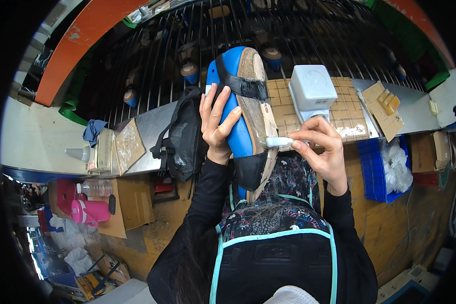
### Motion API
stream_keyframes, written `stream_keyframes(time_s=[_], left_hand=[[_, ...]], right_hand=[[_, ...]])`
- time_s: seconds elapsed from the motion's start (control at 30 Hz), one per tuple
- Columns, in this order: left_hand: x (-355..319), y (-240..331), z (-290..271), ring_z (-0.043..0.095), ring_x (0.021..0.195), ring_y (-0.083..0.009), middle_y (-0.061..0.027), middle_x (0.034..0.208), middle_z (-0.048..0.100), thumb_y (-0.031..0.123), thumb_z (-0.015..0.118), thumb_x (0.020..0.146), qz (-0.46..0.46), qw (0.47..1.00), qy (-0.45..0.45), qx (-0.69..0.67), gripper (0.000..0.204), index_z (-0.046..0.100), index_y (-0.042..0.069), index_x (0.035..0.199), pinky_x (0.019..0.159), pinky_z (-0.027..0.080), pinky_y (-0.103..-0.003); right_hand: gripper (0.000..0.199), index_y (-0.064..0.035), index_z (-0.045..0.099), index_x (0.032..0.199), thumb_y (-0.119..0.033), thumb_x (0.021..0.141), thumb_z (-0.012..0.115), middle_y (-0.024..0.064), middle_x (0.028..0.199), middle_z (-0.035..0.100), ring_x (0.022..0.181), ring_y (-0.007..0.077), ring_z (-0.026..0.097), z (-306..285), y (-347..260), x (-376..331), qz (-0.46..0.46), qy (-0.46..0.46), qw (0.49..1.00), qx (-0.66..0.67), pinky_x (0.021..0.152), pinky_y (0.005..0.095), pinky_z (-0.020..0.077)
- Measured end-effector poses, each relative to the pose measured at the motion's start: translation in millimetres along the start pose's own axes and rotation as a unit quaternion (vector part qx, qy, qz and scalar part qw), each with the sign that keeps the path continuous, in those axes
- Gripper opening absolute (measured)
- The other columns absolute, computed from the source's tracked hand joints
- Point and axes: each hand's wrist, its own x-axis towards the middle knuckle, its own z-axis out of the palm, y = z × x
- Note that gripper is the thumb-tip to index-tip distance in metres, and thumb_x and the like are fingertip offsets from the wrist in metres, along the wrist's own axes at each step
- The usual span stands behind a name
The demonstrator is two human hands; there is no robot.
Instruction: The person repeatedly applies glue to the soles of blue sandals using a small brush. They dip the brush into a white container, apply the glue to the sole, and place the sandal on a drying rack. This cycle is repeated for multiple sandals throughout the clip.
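Note:
A sandal (252, 114) with black straps and a brown sole is on a blue shoe last (227, 63). It is tilted on its side, its toe-to-heel length running away from me. My left hand (219, 121) grips the last from the left, fingers spread along the blue side and thumb near the sole. Pinched between the thumb and fingers of my right hand (323, 152) is a small white brush or applicator (276, 142), its tip at the sole's edge. Just beyond that hand stands a white square container (313, 88) on a cardboard sheet (348, 101).
A conveyor of metal rods (162, 66) lies beyond the bench, with more blue lasts (189, 73) on it. At left is a black mesh bag (183, 134); a cardboard piece (129, 146) lies farther left. Below the bench are a blue crate (375, 177) and a pink jug (90, 211).

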Motion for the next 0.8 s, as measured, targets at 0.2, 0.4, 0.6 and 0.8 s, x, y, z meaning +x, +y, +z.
stream_keyframes(time_s=[0.2,0.4,0.6,0.8], left_hand=[[-1,-2,4,0.052,0.123,-0.0414,-0.0144,0.129,0.060,0.019,0.069,0.082,-0.010,1.000,0.021,0.003,0.029,0.059,0.022,0.109,0.105,0.035,-0.057],[-3,0,6,0.052,0.123,-0.0420,-0.0146,0.130,0.059,0.019,0.068,0.084,-0.015,0.998,0.047,0.026,0.029,0.055,0.022,0.109,0.105,0.034,-0.059],[1,1,15,0.051,0.123,-0.0445,-0.0184,0.132,0.056,0.019,0.068,0.085,-0.009,0.995,0.091,0.041,0.033,0.049,0.018,0.112,0.105,0.033,-0.062],[4,2,15,0.048,0.125,-0.0460,-0.0214,0.135,0.052,0.025,0.072,0.083,-0.030,0.990,0.130,0.037,0.045,0.045,0.017,0.119,0.105,0.030,-0.064]], right_hand=[[0.017,-0.0097,0.076,0.090,-0.012,0.074,0.077,0.0009,0.083,0.060,0.065,0.0116,0.050,6,-4,-7,-0.037,0.035,0.997,-0.061,0.066,0.0283,0.0362],[0.017,-0.0108,0.076,0.089,-0.014,0.072,0.078,0.0008,0.083,0.061,0.070,0.0134,0.054,0,-12,-2,-0.136,0.024,0.980,-0.143,0.070,0.0297,0.0363],[0.013,-0.0074,0.076,0.091,-0.010,0.078,0.075,0.0026,0.081,0.060,0.067,0.0106,0.054,9,-5,41,-0.086,0.119,0.986,-0.073,0.056,0.0238,0.0420],[0.015,-0.0032,0.075,0.093,-0.009,0.079,0.075,0.0039,0.083,0.060,0.072,0.0103,0.056,-1,-16,43,-0.081,-0.028,0.995,0.046,0.058,0.0228,0.0443]])
